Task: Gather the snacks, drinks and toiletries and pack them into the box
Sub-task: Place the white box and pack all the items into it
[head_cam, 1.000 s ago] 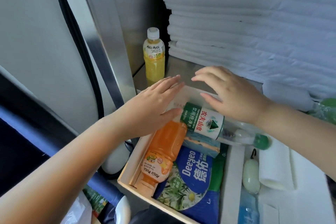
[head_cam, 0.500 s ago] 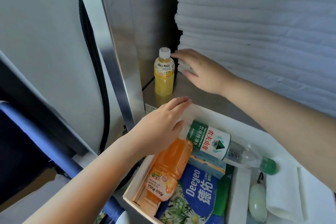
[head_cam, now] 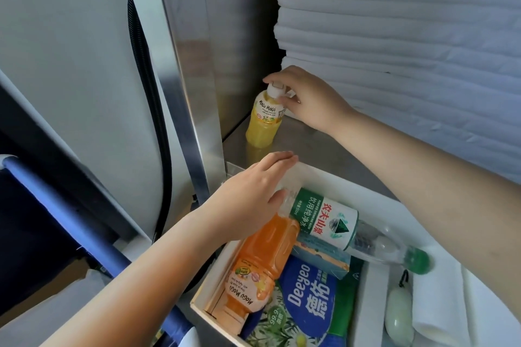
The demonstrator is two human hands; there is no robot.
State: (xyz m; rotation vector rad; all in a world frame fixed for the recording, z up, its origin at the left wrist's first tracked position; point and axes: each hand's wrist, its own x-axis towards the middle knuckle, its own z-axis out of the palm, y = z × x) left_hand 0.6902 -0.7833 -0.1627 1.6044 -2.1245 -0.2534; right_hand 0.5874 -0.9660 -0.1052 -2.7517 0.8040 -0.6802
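Steel shelf [head_cam: 324, 149]: right hand [head_cam: 308, 100] pinches yellow bottle [head_cam: 263, 124] cap at 12 o'clock; left hand [head_cam: 253, 194] flat, fingers together. Cap-only grip may slip.

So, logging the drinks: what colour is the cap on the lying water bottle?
Green cap, clearest in the head view.

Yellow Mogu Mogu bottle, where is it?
The yellow bottle stands on the metal shelf beyond the white box, centre-left in head view, right hand pinching its cap.
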